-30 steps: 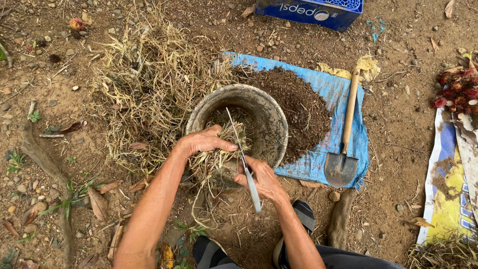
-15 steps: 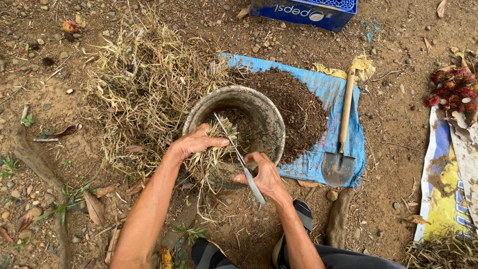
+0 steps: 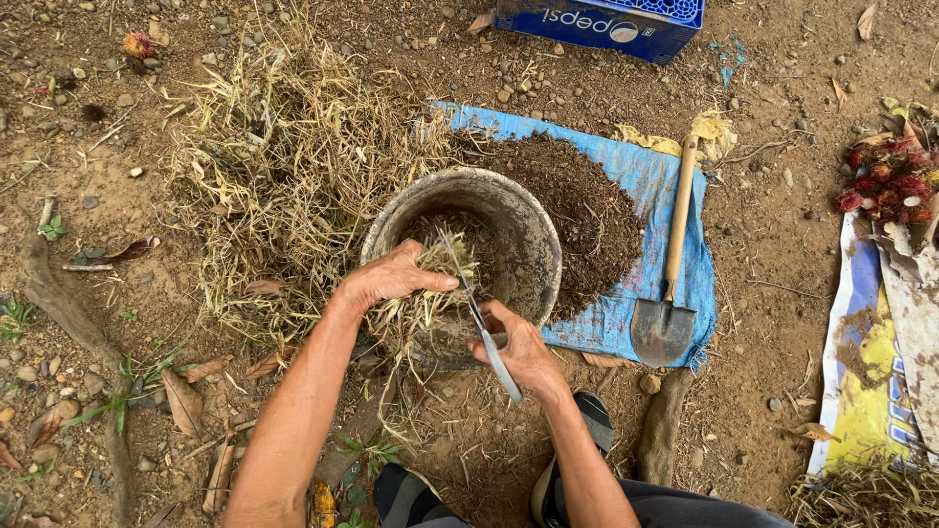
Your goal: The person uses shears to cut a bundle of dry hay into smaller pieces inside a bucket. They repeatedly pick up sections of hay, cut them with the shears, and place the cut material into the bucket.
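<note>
Bare, stony ground (image 3: 782, 264) outdoors, strewn with pebbles, dead leaves and roots, seen from above. Upper left: a loose heap of dry straw (image 3: 284, 166). Centre: a round, dirt-caked bucket (image 3: 533, 244) standing upright, its far side resting on the edge of a blue tarp (image 3: 655, 176). On the tarp, a mound of dark soil (image 3: 577, 196) touches the bucket's right flank; just beside the mound lies a small shovel (image 3: 670, 284) with a wooden handle, blade toward the viewer. Top edge: part of a blue plastic crate (image 3: 597, 24). Right edge: a printed sack (image 3: 866, 381) flat on the ground and a cluster of red spiky fruit (image 3: 885, 181).

Left hand (image 3: 386, 279): fingers curled tight around a bundle of straw (image 3: 430, 293), held over the near rim of the bucket, loose ends hanging down outside it. Right hand (image 3: 518, 347): fingers wrapped through the handles of a pair of scissors (image 3: 479, 318), the blades pointing up and away into the bundle, over the bucket mouth. Whether the blades stand apart cannot be told. Chopped straw lies inside the bucket. Sandalled feet show at the bottom edge.
</note>
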